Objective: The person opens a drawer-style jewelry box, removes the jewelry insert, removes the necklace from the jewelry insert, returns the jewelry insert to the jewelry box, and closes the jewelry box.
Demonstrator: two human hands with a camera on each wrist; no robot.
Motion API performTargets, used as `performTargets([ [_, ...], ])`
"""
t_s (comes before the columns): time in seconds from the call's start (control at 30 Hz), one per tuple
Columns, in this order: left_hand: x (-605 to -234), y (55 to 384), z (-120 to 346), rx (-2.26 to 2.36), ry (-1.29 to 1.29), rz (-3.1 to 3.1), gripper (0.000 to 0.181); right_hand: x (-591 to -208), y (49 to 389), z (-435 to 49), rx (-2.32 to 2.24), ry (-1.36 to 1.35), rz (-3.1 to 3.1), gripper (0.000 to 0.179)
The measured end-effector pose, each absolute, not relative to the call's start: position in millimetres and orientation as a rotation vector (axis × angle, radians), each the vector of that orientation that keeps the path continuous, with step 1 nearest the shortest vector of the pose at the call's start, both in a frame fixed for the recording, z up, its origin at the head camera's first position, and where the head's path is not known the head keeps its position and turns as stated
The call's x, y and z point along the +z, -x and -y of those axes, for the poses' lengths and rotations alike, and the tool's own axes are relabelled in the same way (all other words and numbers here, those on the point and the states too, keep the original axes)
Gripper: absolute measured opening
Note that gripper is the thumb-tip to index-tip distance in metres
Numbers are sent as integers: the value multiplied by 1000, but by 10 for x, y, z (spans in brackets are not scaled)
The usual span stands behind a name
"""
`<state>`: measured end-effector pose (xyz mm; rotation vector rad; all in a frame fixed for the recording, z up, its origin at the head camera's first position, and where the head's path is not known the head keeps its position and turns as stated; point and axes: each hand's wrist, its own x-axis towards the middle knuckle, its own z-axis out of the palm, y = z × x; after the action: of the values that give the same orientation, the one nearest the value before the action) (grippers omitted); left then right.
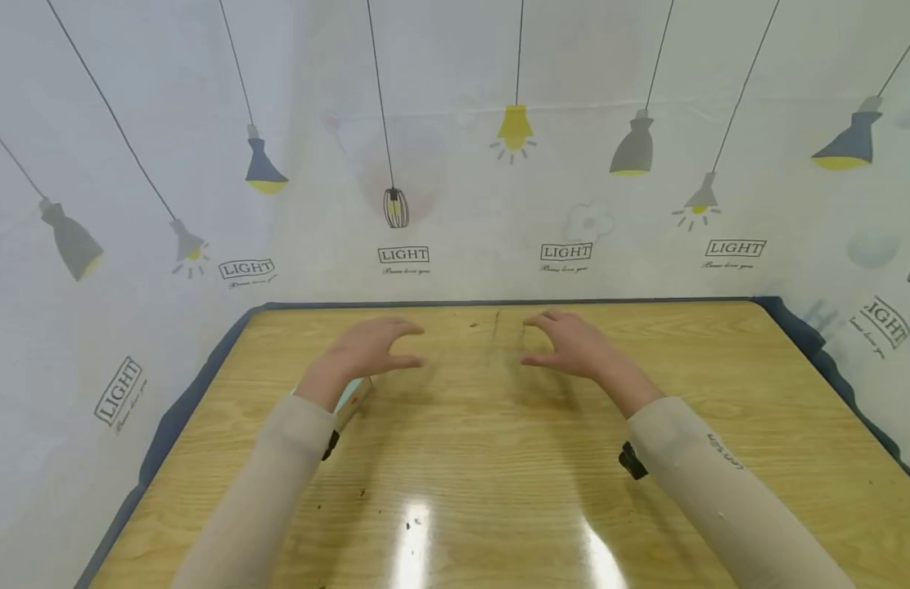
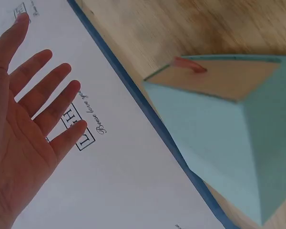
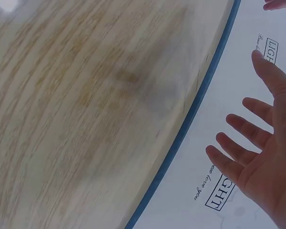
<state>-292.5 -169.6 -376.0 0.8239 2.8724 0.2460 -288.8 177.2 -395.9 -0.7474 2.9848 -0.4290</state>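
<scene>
My left hand (image 1: pixel 367 348) hovers over the left half of the wooden table (image 1: pixel 484 442), fingers spread and slightly bent, holding nothing. Beneath its wrist stands a light blue box (image 1: pixel 354 401), mostly covered by the forearm in the head view. The left wrist view shows that box (image 2: pixel 205 124) apart from the hand, with a tan face carrying a short reddish tab (image 2: pixel 190 65). Across a gap, my right hand (image 1: pixel 573 348) is also raised above the table, palm toward the left hand. Its fingers (image 3: pixel 243 131) are spread around nothing.
Behind the table hangs a white cloth (image 1: pixel 455 180) printed with lamps and LIGHT lettering. A dark blue edge (image 1: pixel 499 303) borders the tabletop. Small dark specks (image 1: pixel 408 525) lie near the front. Black devices (image 1: pixel 633 460) sit under both wrists.
</scene>
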Motion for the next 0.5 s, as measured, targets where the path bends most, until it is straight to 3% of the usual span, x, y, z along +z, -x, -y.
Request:
performTargets([
  [0.5,-3865,2837,2185,339,-706,-2855,61,-4007,2849,-1596,-434,788,-2951,65],
])
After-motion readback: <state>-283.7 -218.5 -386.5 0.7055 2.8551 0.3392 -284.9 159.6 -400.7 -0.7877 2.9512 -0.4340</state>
